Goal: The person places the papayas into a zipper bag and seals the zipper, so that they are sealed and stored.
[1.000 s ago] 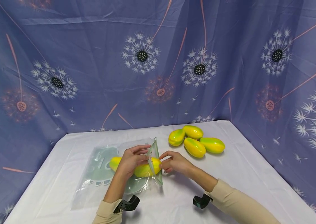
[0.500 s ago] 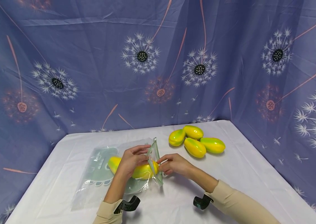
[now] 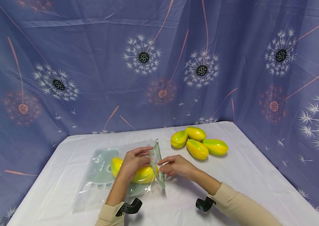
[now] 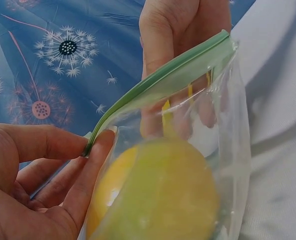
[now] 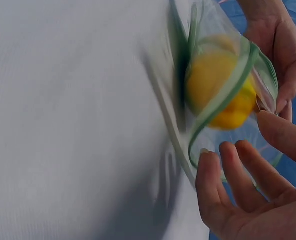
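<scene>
A clear zip bag (image 3: 91, 196) with a green zip edge lies on its side, its mouth facing right. Inside are two glossy yellow-green papayas, a deeper papaya (image 3: 116, 164) and one near the mouth (image 3: 145, 175), partly covered by my left hand in the head view. My left hand (image 3: 133, 161) pinches the green zip edge (image 4: 152, 75) between thumb and finger, holding the mouth apart. My right hand (image 3: 177, 165) is at the mouth with loosely bent fingers and nothing gripped; its fingertips (image 5: 227, 150) reach the opening, a little short of the papaya.
Several more papayas (image 3: 197, 149) lie grouped at the back right of the white-clothed table (image 3: 250, 175). A blue dandelion-print curtain (image 3: 100, 62) hangs behind and beside the table. Each wrist wears a black camera (image 3: 129, 207).
The papaya near the mouth has slid left, farther into the bag. My right hand has followed it slightly left, while my left hand has kept its place on the zip edge.
</scene>
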Motion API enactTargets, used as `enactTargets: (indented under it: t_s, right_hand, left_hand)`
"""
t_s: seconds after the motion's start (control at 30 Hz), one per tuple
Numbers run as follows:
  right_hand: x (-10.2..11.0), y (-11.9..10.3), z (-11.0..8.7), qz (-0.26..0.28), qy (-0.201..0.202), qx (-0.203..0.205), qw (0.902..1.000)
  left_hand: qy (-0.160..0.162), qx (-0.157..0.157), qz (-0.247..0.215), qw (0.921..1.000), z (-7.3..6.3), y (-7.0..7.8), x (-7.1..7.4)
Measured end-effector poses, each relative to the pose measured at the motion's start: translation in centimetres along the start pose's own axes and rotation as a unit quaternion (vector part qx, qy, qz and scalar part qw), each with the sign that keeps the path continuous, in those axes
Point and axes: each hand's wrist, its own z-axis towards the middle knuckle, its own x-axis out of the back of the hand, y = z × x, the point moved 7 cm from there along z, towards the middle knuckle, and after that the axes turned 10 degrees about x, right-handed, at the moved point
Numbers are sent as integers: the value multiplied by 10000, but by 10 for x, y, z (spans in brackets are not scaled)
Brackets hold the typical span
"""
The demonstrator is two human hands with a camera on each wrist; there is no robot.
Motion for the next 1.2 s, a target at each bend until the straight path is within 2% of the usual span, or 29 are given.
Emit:
enactTargets:
  t_s: [0.23, 0.37, 0.47, 0.77, 0.93, 1.13, 1.2]
  right_hand:
    - [28, -5, -3, -433, 511, 156, 9976]
    - [50, -10, -9, -934, 969, 210, 9907]
    - [70, -16, -15, -1402, 1333, 248, 9808]
    - [119, -31, -34, -2362, 1898, 390, 9522]
    - [137, -28, -46, -2694, 2117, 473, 9383]
    - [154, -21, -58, -3077, 2456, 497, 9179]
    - [157, -18, -61, -3162, 2479, 479, 9145]
  left_hand:
    - [29, 35, -11, 10000, 0, 0, 0]
    - [-4, 42, -19, 10000, 0, 0, 0]
    - [-37, 57, -24, 10000, 1, 0, 1]
    - [-21, 58, -54, 10000, 0, 0, 2]
    - [62, 90, -49, 9999, 0, 0, 3]
    - [-2, 42, -40, 10000, 1, 1, 1]
    - [22, 67, -48, 10000, 0, 0, 2]
